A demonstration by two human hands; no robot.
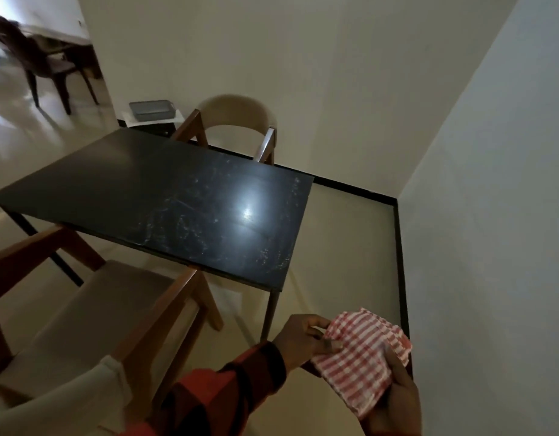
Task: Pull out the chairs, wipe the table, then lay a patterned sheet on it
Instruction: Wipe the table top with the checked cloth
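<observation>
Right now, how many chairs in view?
3. One chair at the table's near side, pulled out; one at its far side by the wall; a dark one in the room beyond, top left. Others may be out of frame.

table [139, 184]: 1 | chairs [237, 121] [92, 313] [42, 55]: 3 | checked cloth [363, 350]: 1 | grey tray [152, 110]: 1

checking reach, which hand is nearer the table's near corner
Left. The left hand pinches the checked cloth just below the table corner; the right hand holds it lower, farther away.
</observation>
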